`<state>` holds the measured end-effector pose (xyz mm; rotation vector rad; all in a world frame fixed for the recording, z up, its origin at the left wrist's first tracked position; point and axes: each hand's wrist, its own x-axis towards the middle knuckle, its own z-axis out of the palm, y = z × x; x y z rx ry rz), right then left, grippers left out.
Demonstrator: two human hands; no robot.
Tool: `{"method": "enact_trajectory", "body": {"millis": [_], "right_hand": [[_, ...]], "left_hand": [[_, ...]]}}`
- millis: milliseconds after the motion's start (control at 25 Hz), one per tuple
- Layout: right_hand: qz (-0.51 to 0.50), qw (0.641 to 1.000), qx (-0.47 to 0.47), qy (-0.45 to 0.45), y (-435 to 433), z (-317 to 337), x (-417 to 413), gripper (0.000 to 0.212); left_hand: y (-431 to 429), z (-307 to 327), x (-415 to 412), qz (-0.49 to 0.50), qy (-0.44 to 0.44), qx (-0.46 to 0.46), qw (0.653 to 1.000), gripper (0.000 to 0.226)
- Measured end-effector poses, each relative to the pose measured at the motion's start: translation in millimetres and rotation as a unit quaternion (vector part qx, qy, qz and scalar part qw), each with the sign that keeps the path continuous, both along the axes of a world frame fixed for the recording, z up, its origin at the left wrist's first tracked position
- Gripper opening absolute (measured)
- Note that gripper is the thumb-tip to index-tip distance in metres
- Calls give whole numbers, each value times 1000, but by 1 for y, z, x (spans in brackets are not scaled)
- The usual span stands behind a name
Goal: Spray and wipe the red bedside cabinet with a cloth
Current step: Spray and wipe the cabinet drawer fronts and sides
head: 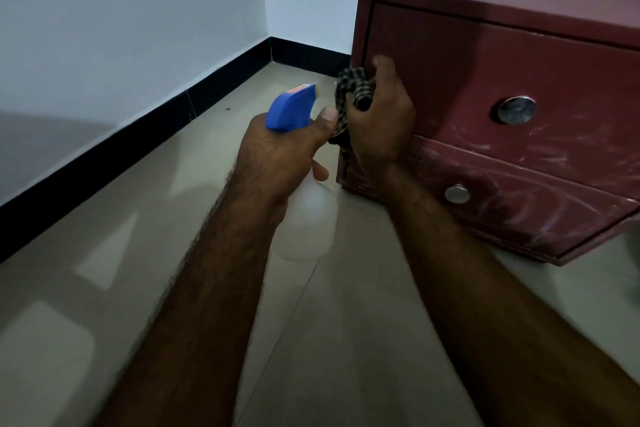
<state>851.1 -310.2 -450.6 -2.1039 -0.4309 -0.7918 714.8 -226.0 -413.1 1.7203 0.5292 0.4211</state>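
Observation:
The red bedside cabinet stands at the right, with two drawers and round metal knobs, its front streaked with pale smears. My right hand is closed on a dark checked cloth and presses it against the cabinet's front left edge, level with the upper drawer. My left hand grips a spray bottle with a clear body and a blue trigger head. The nozzle points away toward the wall corner, just left of the cloth.
Glossy beige floor tiles spread under my arms. A white wall with a black skirting board runs along the left and meets the far wall in a corner behind the cabinet.

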Motion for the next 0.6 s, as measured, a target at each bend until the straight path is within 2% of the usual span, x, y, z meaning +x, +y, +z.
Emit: {"method": "enact_trajectory", "body": {"millis": [120,280,360,480,600], "right_hand": [[-8,999,30,-19,5,6,0,52],[-32,992,103,-62,12,37,14,61],[-34,994,93,-44,10,32,13,61],[-20,999,33,25,4,11,4,57],[-22,999,40,10,5,13,4,57]], "left_hand": [[4,0,0,5,-5,-11,1000,30],[2,-1,4,9,3,-4,1000,32],[1,-2,4,3,-4,-6,1000,31],[0,-4,4,0,-2,-6,1000,40],[0,-4,5,0,-9,-6,1000,29]]}}
